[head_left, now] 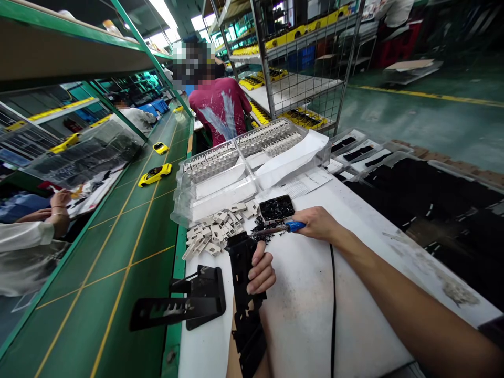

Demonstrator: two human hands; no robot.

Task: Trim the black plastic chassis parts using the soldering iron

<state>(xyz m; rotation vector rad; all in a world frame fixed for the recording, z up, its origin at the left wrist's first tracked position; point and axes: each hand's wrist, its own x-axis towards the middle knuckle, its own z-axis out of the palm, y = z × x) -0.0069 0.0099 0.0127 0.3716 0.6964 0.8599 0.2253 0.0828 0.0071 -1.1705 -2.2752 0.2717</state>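
My left hand [261, 269] is wrapped round a long black plastic part [242, 278], held upright over the white table [299, 304]. In my right hand [317, 223] is a soldering iron [294, 226] with a blue handle and a black cord. Its metal tip reaches the upper end of the black part; whether they touch I cannot tell. Behind the tip, small black pieces lie loose beside a small box [276, 208] full of them. To its left is a heap of light grey plastic pieces [216, 231].
A black metal stand [202, 299] is at the table's left edge. Behind the heap sits a clear divided tray [252, 176] of grey parts. Yellow toy cars [155, 175] rest on the green conveyor [137, 231]. Black parts [429, 194] fill trays at right. Co-workers sit ahead and left.
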